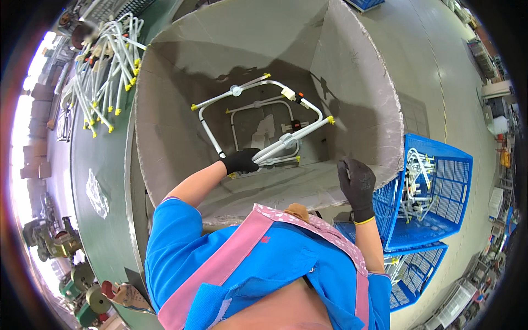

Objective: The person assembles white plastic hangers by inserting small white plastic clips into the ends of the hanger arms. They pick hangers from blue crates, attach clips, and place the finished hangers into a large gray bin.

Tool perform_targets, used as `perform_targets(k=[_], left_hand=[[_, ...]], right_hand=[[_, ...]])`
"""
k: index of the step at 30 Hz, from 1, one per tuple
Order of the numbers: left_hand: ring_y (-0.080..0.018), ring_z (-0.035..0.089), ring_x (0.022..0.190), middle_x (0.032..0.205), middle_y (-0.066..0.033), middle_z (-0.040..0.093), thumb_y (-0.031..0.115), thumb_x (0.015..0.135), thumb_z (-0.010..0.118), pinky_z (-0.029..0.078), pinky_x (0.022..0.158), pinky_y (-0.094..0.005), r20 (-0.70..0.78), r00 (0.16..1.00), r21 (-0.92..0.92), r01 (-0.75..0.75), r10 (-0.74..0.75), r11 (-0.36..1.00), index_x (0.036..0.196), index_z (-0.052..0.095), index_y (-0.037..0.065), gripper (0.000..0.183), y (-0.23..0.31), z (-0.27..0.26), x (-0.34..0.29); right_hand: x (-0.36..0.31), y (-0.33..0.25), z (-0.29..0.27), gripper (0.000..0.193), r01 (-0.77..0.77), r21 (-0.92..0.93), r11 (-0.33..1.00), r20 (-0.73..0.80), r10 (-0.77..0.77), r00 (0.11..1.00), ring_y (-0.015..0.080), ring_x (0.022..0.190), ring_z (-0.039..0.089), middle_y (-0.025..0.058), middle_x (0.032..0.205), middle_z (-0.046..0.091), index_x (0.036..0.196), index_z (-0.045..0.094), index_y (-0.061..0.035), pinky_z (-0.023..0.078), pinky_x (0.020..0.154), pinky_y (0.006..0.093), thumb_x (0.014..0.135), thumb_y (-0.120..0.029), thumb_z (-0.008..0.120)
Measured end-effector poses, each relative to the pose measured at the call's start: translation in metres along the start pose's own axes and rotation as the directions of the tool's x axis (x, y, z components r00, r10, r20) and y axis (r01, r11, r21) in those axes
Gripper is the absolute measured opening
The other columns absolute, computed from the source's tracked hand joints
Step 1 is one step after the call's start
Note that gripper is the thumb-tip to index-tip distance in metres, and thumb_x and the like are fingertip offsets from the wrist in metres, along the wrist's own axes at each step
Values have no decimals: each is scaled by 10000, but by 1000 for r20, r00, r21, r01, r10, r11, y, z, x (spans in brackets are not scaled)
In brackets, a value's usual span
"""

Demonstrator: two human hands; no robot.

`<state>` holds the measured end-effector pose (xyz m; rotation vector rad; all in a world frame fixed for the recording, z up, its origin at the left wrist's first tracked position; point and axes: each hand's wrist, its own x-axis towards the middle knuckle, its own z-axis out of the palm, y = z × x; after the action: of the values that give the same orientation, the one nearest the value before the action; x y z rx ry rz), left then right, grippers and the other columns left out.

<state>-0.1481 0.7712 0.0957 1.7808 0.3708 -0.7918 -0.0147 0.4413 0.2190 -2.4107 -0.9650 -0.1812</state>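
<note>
My left hand (242, 161), in a black glove, is closed around the lower tubes of a white bent-tube frame (209, 132). That frame hangs tilted in the mouth of a big grey bin (275, 33). It has yellow end caps, clear round fittings and a cream-and-black clip with an orange spot. Deeper in the bin, a similar white tube frame (235, 118) is partly hidden behind the held one. My right hand (357, 184), in a dark grey glove, is raised over the bin's near right edge. Its fingers are curled together, and nothing shows in them.
On the green bench (104, 242) at left lie a heap of white tubes (110, 71) with yellow caps and a crumpled clear plastic bag (97, 193). Blue crates (459, 192) stand at right; the upper holds white tube parts (418, 181). Machines line the far left.
</note>
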Motion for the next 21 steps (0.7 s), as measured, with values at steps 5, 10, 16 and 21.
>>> perform_targets(k=[5,10,16,21], left_hand=[[-238,622,697,811,-139,636,186,706,640,496,619,-363,8,988,169,-155,155,973,1101,558,67,420,-49,-15,57],[-375,603,1002,1110,-208,625,243,729,629,475,860,-433,22,997,388,-80,78,918,1212,543,78,518,-81,-32,108],[-376,569,1071,1127,-219,603,197,696,647,459,918,-444,-57,996,433,-39,71,901,1168,555,77,495,-112,-49,163],[-347,565,1109,1159,-186,605,166,703,645,462,937,-430,-46,997,462,-39,67,886,1188,558,100,497,-142,-48,201]], right_hand=[[4,-2,2,116,-96,-92,991,39,100,994,302,665,615,120,737,641,867,646,-71,474,591,408,839,-183,638],[10,-4,4,89,-128,-129,983,66,138,988,296,677,624,112,749,648,878,647,-62,482,607,400,835,-139,637],[8,-7,1,77,-204,-157,966,144,227,963,288,677,635,115,760,658,874,646,-43,488,610,381,821,-97,636],[6,-9,5,74,-255,-183,950,176,287,942,288,662,635,117,757,659,866,651,-42,492,606,376,800,-76,647]])
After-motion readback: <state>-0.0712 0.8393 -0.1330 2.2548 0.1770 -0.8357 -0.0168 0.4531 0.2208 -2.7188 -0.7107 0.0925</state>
